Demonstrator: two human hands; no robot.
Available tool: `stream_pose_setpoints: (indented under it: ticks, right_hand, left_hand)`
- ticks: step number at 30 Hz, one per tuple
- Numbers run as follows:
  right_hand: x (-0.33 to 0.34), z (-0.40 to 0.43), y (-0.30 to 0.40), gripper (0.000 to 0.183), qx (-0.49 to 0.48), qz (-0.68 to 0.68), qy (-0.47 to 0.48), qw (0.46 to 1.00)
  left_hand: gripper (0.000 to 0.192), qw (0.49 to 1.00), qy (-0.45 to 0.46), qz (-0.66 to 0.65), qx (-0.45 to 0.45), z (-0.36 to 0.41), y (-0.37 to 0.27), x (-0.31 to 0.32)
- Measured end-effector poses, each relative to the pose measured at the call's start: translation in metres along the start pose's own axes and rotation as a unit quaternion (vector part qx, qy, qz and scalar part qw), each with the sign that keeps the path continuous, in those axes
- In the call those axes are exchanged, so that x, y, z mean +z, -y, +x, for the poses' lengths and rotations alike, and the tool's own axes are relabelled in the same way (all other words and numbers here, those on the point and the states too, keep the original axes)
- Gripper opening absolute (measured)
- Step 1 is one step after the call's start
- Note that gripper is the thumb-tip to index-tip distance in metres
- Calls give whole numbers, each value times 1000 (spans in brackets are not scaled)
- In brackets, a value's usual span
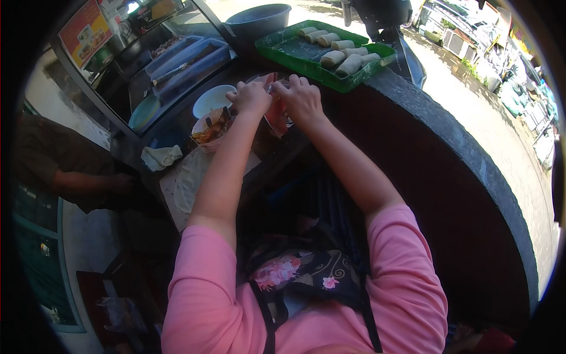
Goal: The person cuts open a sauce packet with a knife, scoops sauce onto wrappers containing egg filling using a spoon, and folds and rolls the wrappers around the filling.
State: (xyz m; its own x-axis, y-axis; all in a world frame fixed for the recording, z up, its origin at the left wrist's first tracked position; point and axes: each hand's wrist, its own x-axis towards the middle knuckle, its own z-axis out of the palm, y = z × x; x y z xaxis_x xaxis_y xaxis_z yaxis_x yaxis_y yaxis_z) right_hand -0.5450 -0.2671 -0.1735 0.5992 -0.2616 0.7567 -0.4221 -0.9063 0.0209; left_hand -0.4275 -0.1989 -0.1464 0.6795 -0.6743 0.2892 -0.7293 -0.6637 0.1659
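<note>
My left hand (250,98) and my right hand (302,98) meet at the far side of the work table. Between them is a red printed packet (277,116), its upper edge pinched by the fingers of both hands. The packet's contents cannot be made out. Left of my left forearm sits a container of browned, saucy food (211,131), partly covered by the arm. Just behind it is a pale bowl (212,101). Beyond my right hand stands a green plastic tray (370,73) with several pale rolled dough pieces (332,57) on it.
A glass display case (185,79) with blue tubs (194,71) stands at the left. Nearby lie a crumpled white cloth (161,157) and a board (174,186). A grey basin (258,21) is at the back. A curved concrete ledge (460,132) borders the right. Another person's arm (84,182) is at left.
</note>
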Motion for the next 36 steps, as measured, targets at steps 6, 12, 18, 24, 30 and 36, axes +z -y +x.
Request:
stream_pose_setpoints:
  ticks: [6,12,18,24,30,36]
  right_hand:
    - [-10,-7,-3,20,-4,10,5,1000]
    - [7,5,3,17,3,-2,-8,1000]
    - [6,7,4,17,5,4,-7,1000]
    - [-7,-6,-2,22,29,6,13,999]
    - [4,4,6,26,22,4,3,1000]
    - [-19,-12,1,30,17,1,16,1000]
  left_hand:
    - [23,999,16,35,-10,5,12,-3]
    - [24,998,32,42,19,0,2,-6]
    - [24,998,37,28,35,0,4,-13]
    - [24,997,60,58,-3,5,11,-14]
    - [27,997,64,19,36,2,4,-14]
    - [19,999,4,29,17,7,17,-19]
